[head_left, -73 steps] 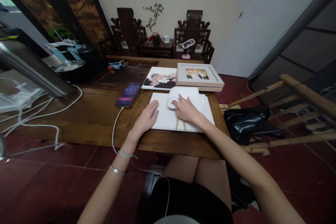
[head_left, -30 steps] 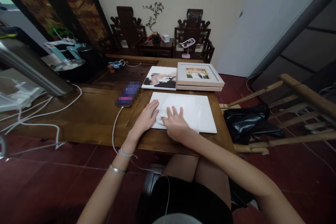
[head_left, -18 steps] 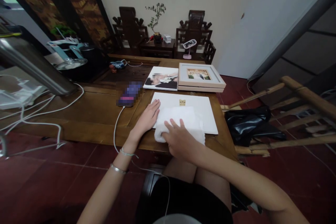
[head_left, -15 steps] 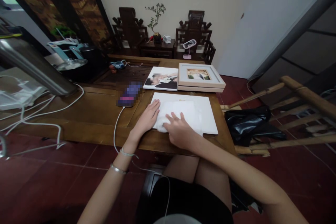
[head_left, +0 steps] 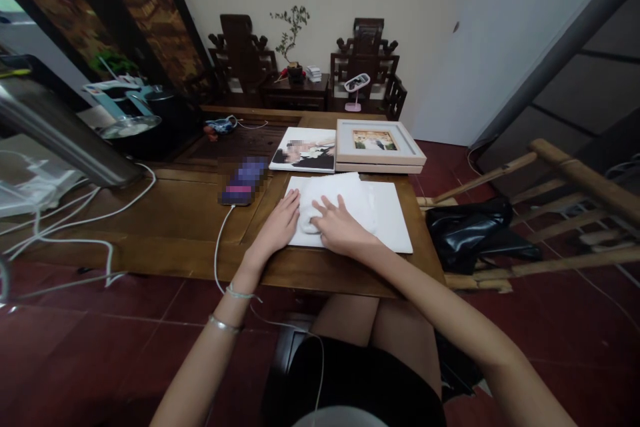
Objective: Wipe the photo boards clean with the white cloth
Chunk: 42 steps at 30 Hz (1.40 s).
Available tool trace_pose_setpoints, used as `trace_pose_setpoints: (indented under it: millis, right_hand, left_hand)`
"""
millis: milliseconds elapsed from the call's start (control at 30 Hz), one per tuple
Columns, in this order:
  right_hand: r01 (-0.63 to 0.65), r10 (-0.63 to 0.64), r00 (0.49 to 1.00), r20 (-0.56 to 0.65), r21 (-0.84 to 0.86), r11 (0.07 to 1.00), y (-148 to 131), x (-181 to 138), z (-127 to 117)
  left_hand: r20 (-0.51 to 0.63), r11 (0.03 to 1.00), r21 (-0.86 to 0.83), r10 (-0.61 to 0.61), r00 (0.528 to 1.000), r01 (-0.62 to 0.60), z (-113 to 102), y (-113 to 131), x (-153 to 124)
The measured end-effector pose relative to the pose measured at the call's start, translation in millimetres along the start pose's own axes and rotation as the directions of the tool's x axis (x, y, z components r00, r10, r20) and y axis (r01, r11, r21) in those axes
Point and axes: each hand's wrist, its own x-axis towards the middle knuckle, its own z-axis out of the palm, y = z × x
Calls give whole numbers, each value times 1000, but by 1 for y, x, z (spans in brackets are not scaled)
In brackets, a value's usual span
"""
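Note:
A white rectangular panel (head_left: 393, 223) lies face down near the front edge of the wooden table (head_left: 175, 213). A white cloth (head_left: 350, 197) is spread over its left half. My right hand (head_left: 337, 227) presses on the cloth with its fingers stretched out and flat. My left hand (head_left: 280, 223) lies flat on the panel's left edge, fingers together and extended, holding it in place.
Behind the panel lie an unframed photo print (head_left: 305, 149) and a framed photo (head_left: 377, 143). A phone (head_left: 243, 181) on a white charging cable (head_left: 217, 247) sits to the left. Loose white cables (head_left: 75, 217) trail at far left. A black bag (head_left: 475, 230) and wooden poles (head_left: 575, 177) are at right.
My right hand pulled the cloth toward the table's front edge, then pushed it back up over the panel's left half. The left hand stayed on the panel's edge.

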Motion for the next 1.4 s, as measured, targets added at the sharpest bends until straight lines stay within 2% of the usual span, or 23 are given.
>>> trace_pose_setpoints:
  millis: [200,333,567,767,900,967,1067,1167,1267,1333,1400]
  right_hand:
    - [140,-142,990,24,68,988,-32,-51,-13]
    - [174,-184,982,50,162,971,-38,-65,-25]
    - [-39,40,999,-3,142,989,-9,-27,-16]
    - [-152,155,986,-60,54,987,16,13,-5]
    - [-226,227,971,-74,14,974,11,32,1]
    - [-188,188,980,-66,-1,982,4,36,3]
    - [-14,14,999,-37,1,1000,-10,30,3]
    - [201,-200,979,-41,14,980,-21,12,-3]
    - [356,-355,935,-26,40,934,-24,-8,-17]
    - [360,-363,931,36,70,930,-20,-19,-28]
    - [298,-306,946,103,89,950,-12,-24,-37]
  left_hand:
    - [7,1000,3,4,1000,-4,-1,0,0]
    - [17,1000,7,1,1000,-1,-2,0,0]
    - [-6,999,36,9,1000,-8,-2,0,1]
    - [-19,1000,-20,1,1000,-1,-1,-1,2]
    - [-39,977,-177,-125,991,116,-5,1,7]
    - [-54,938,-291,-214,975,190,-9,3,9]
    - [-109,885,-412,-283,953,216,-14,4,11]
    - [-193,889,-417,-288,938,188,-15,6,11]
    - [-226,923,-359,-226,947,135,-14,9,10]
    - [-215,945,-314,-168,962,95,-12,11,9]
    - [-183,964,-259,-115,976,65,-10,13,8]
